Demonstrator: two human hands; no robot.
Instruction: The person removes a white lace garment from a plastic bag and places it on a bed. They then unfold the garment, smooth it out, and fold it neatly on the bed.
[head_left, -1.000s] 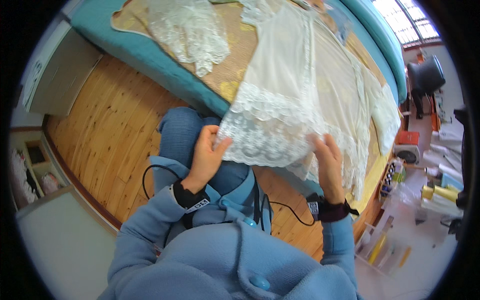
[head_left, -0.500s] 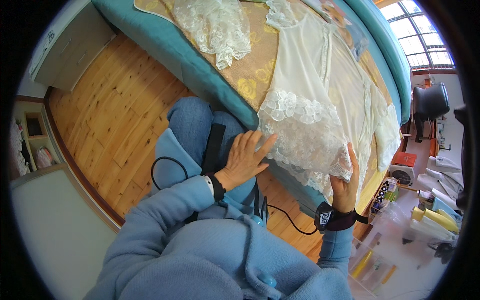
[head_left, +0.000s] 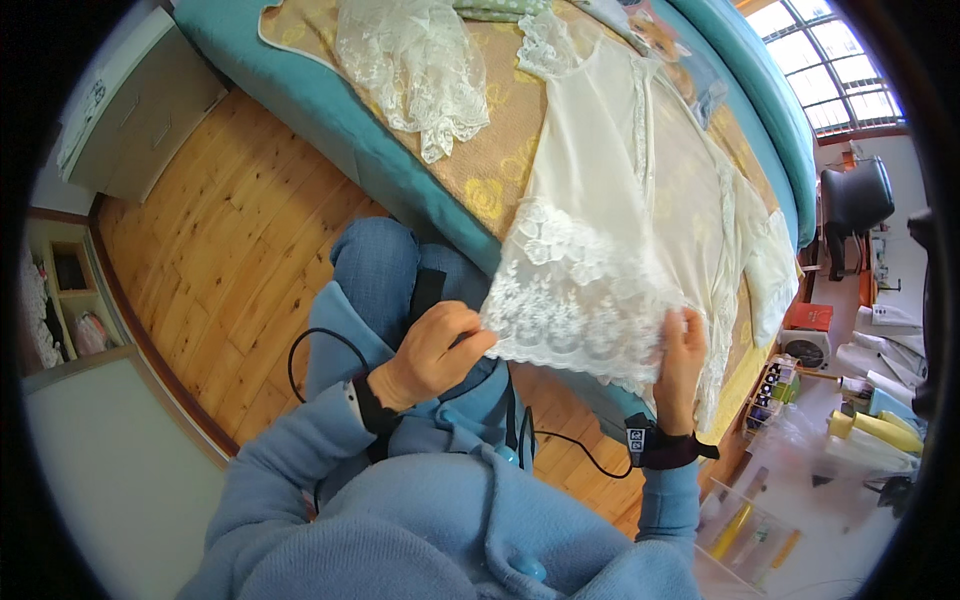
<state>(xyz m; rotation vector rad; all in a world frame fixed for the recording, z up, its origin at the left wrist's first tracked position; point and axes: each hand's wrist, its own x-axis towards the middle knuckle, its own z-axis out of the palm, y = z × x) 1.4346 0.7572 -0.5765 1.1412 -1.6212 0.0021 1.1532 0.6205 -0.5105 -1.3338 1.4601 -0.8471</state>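
A sheer white blouse (head_left: pixel 590 150) with a wide lace hem lies over the near side of the bed, its far part flat and its hem lifted off the edge. My left hand (head_left: pixel 430 350) pinches the left corner of the lace hem, fingers closed. At the hem's right side my right hand (head_left: pixel 682 355) grips the lace, the fingertips partly behind cloth and slightly blurred. Between the two hands the hem is stretched out nearly straight. A second white lace garment (head_left: pixel 415 80) lies to the left of the blouse.
The bed has a teal cover (head_left: pixel 300 110) and a tan, yellow-flowered blanket (head_left: pixel 490 195). Grey drawers (head_left: pixel 150 110) stand at the far left, shelves (head_left: pixel 75 290) below. A black chair (head_left: pixel 857 205) and a bottle rack (head_left: pixel 770 390) are at right. A black cable (head_left: pixel 580 460) hangs near my right wrist.
My left hand has gone from spread fingers beside the lace to pinching its left corner. The hem has been pulled toward me and straightened between both hands.
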